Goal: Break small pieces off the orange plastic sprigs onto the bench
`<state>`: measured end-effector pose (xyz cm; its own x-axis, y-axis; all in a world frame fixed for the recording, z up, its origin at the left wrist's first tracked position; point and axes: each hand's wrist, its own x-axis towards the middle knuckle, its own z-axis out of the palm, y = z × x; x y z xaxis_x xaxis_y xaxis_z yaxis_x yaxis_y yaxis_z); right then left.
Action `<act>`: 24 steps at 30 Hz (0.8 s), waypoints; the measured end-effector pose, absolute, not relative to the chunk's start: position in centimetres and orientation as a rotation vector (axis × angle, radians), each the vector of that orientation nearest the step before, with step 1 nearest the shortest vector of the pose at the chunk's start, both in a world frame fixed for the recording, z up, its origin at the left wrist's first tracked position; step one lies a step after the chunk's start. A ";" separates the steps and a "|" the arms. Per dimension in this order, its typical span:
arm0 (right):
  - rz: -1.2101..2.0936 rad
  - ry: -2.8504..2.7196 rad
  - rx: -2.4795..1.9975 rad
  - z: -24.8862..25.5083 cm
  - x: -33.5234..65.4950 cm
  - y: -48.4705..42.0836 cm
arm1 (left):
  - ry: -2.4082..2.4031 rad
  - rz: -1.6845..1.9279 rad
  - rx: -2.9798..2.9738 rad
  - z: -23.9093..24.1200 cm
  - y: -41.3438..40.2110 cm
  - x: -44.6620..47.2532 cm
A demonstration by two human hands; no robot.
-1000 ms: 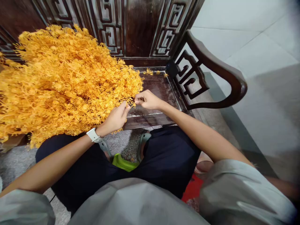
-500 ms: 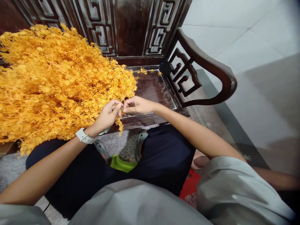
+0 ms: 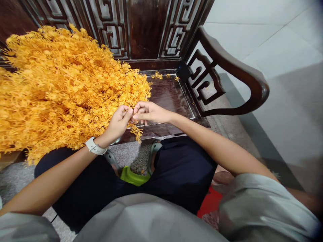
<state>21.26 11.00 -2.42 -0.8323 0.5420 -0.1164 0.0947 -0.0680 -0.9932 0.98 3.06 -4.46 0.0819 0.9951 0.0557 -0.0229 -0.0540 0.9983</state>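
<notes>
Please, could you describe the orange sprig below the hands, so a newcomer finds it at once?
Find the dark wooden bench, then the left hand and right hand close together near its front edge. Below them hangs the orange sprig, a lone strand beside the bushy heap.

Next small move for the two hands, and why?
I'd probably ease the right hand slightly aside: its fingertips crowd the left hand's, so whatever is pinched there can't be made out, and a yellow sprig hangs just below them at the bench's front edge.
</notes>
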 end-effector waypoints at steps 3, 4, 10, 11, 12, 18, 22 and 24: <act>1.883 -1.916 -0.689 -2.8 21.3 11.4 | 1.075 1.222 1.238 -4.4 3.2 1.1; 1.854 -1.925 -0.694 -3.0 21.4 11.6 | 1.064 1.222 1.242 -4.4 3.3 1.1; 1.725 -1.964 -0.671 -3.5 21.7 12.3 | 1.181 1.045 1.411 -3.6 3.5 0.3; 1.679 -1.985 -0.664 -3.5 21.7 12.3 | 1.204 0.996 1.477 -3.4 3.6 0.2; 1.618 -2.020 -0.658 -3.5 21.6 12.2 | 1.219 0.958 1.547 -3.3 3.7 0.1; 1.189 -2.283 -0.763 -3.1 21.3 14.0 | 1.418 0.910 1.921 -2.7 3.9 1.2; 0.675 -2.384 -1.218 -3.9 25.6 18.3 | 1.343 0.829 2.161 -1.7 2.0 2.1; 0.604 -2.278 -1.540 -4.8 29.0 20.0 | 1.275 0.828 2.234 -1.2 1.1 1.7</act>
<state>28.98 19.96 -4.77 -0.3644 0.9307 0.0310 0.7933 0.3277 -0.5131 1.75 1.08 -1.19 0.3969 0.8736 0.2816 0.6127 -0.4807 0.6273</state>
